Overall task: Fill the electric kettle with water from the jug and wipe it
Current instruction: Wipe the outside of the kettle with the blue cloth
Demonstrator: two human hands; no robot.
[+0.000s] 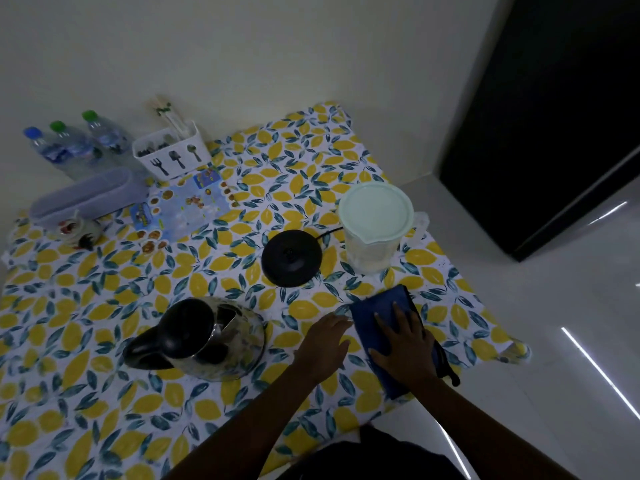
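Note:
A steel electric kettle with a black handle and raised black lid stands on the lemon-print tablecloth, off its round black base. Behind the base is a clear jug with a pale green lid. A folded dark blue cloth lies flat near the table's right edge. My right hand rests palm-down on the cloth, fingers spread. My left hand lies on the table just left of the cloth, its fingertips at the cloth's edge, holding nothing.
At the back left stand three water bottles, a white cutlery holder, a lavender plastic box, a printed leaflet and a small figurine. The base's black cord runs behind the jug. A dark cabinet stands right.

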